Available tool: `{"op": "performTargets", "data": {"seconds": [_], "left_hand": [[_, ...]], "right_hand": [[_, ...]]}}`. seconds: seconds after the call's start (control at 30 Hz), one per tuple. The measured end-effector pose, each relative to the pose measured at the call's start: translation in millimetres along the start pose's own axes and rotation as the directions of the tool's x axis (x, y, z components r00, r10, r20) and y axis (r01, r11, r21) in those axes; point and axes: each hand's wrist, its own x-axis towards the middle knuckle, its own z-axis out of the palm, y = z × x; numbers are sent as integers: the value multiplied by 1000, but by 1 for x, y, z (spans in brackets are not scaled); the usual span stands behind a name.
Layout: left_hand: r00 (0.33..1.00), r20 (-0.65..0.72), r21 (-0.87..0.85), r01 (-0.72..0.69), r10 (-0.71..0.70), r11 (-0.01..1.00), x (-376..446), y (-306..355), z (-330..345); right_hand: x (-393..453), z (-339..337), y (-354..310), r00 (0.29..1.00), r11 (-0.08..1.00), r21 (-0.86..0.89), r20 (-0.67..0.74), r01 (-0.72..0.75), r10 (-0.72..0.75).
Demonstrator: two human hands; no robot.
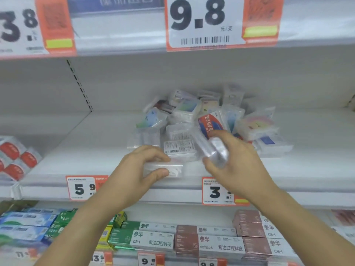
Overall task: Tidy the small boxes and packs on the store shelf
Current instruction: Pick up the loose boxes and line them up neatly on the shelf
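Observation:
A jumbled heap of small clear plastic boxes (203,116) lies at the back middle of the white shelf (92,150). My left hand (142,169) grips a flat clear box (165,168) lying near the shelf's front edge, thumb below and fingers on top. My right hand (232,166) holds another clear box (216,152) tilted in the air just in front of the heap. A box with a white barcode label (179,147) lies between the two hands. A red and blue labelled box (210,121) sits behind my right hand.
Red and white packs (15,158) stand at the shelf's left end. Price tags (80,188) hang on the shelf's front rail. Below, rows of green, white and brown toothpaste cartons (192,239) fill the lower shelf. A large 9.8 price sign (203,22) hangs overhead.

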Motion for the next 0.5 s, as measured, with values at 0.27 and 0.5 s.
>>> {"op": "performTargets", "data": {"seconds": [0.27,0.5], "left_hand": [[996,-75,68,-38,43,997,12,14,25],[997,-60,282,-31,50,959,18,38,34]], "right_hand": [[12,-21,25,915,749,594,-51,-294,399],[8,-32,26,840,658,652,-57,-378,539]]}}
